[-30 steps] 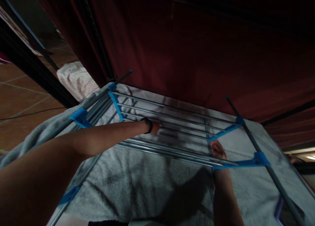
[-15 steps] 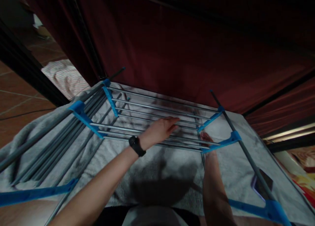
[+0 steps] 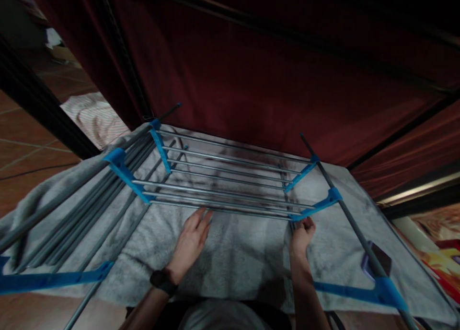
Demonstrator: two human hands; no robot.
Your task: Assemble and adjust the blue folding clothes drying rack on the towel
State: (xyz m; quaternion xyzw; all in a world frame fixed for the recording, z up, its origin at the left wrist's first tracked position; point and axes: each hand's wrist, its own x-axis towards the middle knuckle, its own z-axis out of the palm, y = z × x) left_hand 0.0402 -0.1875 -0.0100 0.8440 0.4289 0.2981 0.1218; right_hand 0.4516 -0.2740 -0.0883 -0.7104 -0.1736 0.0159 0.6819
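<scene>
A rack of grey metal tubes (image 3: 230,192) joined by blue plastic brackets stands in front of me. My left hand (image 3: 192,236), with a black watch (image 3: 164,281) at the wrist, is open, fingers stretched out at the lowest front tube. It grips nothing. At the right, my right hand (image 3: 302,236) has its fingers curled closed at the inner end of a blue bracket (image 3: 316,210), where it meets an upright tube. The fingertips are partly hidden there.
Several loose grey tubes (image 3: 93,210) lie at the left on a pale grey blanket (image 3: 233,258). A phone (image 3: 377,260) rests at the right, behind a slanting tube. Dark red curtain (image 3: 230,80) hangs behind the rack. Tiled floor (image 3: 32,147) shows at the left.
My left hand has drawn back from above the tubes, moving left and toward me. My right hand has pulled back from under the lower tubes to the bracket's end.
</scene>
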